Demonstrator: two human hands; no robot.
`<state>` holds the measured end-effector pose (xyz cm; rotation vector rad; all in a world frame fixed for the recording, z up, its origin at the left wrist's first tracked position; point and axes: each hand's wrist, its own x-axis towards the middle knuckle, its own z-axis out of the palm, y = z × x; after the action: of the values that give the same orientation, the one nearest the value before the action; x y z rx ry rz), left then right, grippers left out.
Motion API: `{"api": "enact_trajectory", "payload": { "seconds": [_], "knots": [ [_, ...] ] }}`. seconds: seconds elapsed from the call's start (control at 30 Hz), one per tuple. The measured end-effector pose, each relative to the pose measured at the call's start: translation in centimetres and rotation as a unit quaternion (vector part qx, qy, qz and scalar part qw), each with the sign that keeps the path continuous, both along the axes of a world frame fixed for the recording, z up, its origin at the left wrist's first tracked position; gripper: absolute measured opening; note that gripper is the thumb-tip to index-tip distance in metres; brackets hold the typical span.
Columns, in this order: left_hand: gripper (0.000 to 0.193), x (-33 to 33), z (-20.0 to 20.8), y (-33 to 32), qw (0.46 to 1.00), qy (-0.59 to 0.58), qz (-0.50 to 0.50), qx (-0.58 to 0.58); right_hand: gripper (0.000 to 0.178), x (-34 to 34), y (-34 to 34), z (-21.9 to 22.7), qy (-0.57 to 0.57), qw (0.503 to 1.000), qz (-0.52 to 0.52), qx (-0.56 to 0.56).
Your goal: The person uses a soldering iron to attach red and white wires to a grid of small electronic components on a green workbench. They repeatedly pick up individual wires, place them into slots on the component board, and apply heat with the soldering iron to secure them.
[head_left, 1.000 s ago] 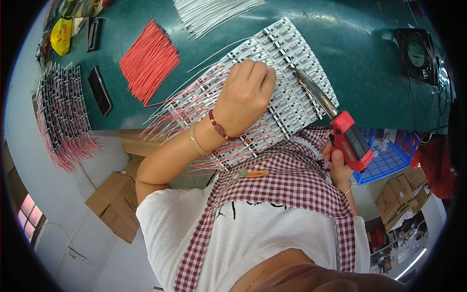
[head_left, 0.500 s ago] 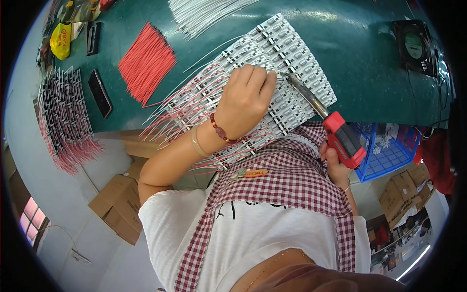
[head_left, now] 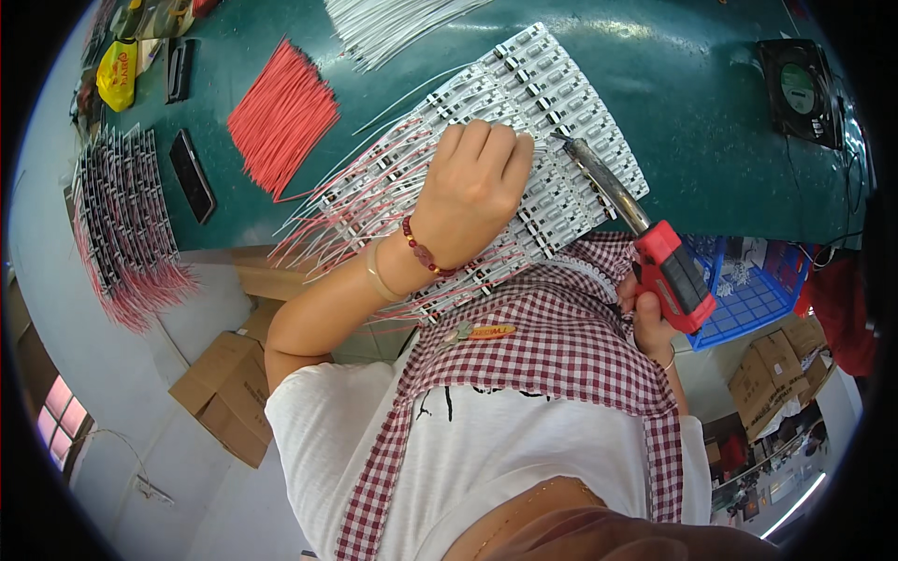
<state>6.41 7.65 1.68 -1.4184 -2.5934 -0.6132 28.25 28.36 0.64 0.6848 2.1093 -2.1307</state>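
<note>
Table (head_left: 711,122), one, stretched beyond both grips. One board panel (head_left: 554,201) lay under the bunched left hand (head_left: 477,178); remotely, I couldn't tell what it pinched. The right hand (head_left: 651,325) grasped one soldering iron (head_left: 652,236); one red wire bundle (head_left: 283,117) lay left of both.

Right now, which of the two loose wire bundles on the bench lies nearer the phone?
The red bundle, right of the black phone; the white bundle lies farther off, at the picture's top edge.

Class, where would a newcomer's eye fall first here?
First, on the red-handled soldering iron in the right hand, pointing toward the white boards beneath the left hand. Next, on the red wires, piled on the green table left of the boards.
</note>
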Motion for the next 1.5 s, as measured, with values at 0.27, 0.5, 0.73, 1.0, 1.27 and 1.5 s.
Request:
{"api": "enact_trajectory", "payload": {
  "seconds": [0.27,0.5,0.73,1.0,1.27,1.5],
  "knots": [
    [0.031,1.0,-0.3,0.2,0.999,-0.028,-0.009,0.035,0.046,1.3,0.2,-0.5,-0.014,1.0,-0.009,-0.009],
    [0.031,1.1,-0.6,0.3,0.999,-0.03,-0.001,0.024,0.042,2.2,0.8,-1.9,0.001,0.995,0.044,0.092],
    [0.03,1.2,-0.5,0.4,1.0,-0.025,0.002,0.003,0.043,2.0,0.1,-0.7,-0.013,0.999,-0.038,0.01],
    [0.031,1.2,0.0,0.0,1.0,-0.009,-0.007,0.007,0.04,1.6,-0.1,0.1,0.013,0.998,-0.046,-0.034],
    [0.031,2.1,-0.4,0.5,0.999,-0.03,-0.005,0.037,0.052,3.3,-0.1,-1.6,-0.015,0.999,-0.005,0.04],
    [0.029,2.2,-0.2,0.8,0.999,-0.034,0.001,0.007,0.029,3.8,0.5,-2.1,0.011,0.998,0.009,0.056]
  ]
}}
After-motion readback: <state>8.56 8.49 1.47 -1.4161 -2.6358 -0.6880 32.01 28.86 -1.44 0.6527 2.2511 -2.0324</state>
